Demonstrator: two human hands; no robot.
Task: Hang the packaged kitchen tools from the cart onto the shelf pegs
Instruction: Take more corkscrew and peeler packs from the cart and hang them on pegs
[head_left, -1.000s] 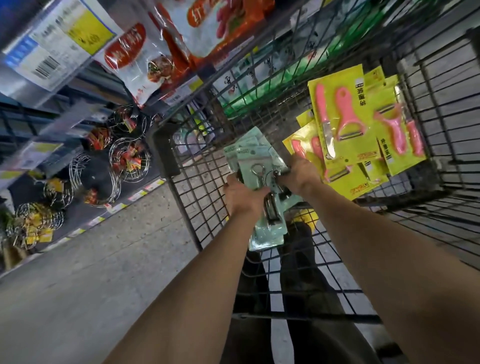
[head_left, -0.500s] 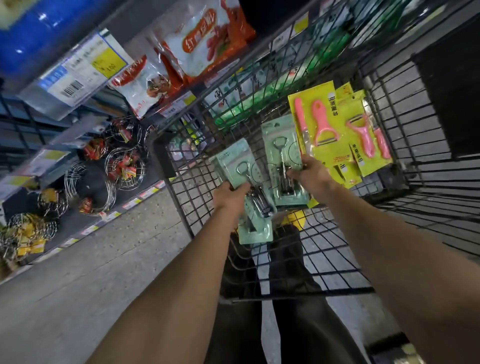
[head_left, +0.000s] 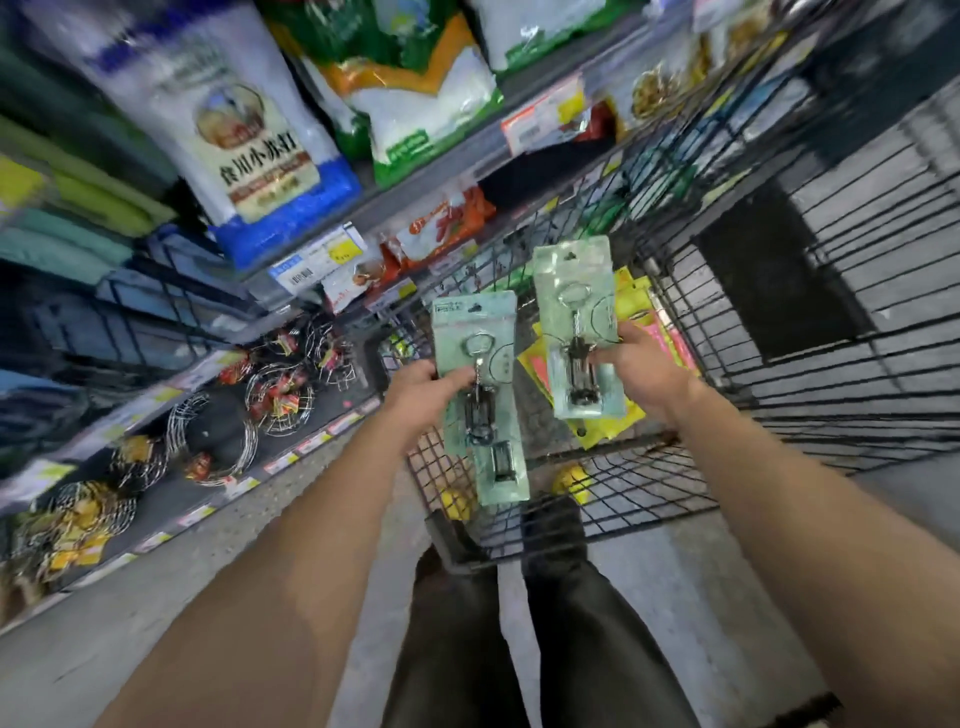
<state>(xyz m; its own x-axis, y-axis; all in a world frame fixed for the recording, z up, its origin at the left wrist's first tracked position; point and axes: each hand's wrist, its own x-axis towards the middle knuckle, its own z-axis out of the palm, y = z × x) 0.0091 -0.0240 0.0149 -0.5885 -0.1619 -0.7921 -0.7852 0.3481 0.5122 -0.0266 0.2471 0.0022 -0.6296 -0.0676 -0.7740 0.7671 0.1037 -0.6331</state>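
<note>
Mint-green left corkscrew card (head_left: 475, 353) pinched at its 9 o'clock edge by left hand (head_left: 421, 387), second card apparently behind | right corkscrew card (head_left: 576, 312) pinched at 3 o'clock edge by right hand (head_left: 641, 369) | both above wire cart (head_left: 613, 451), split probably for hanging singly | long axes 12–6, hang-holes at 12

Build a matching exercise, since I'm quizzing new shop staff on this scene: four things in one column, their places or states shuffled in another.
Column A
1. left hand
2. right hand
3. yellow packs
4. white-and-blue bag

Column B
a. lie in the cart
b. sits on the shelf
c. grips the higher green pack
d. grips the lower green pack

Pairs: 1-d, 2-c, 3-a, 4-b.
</note>
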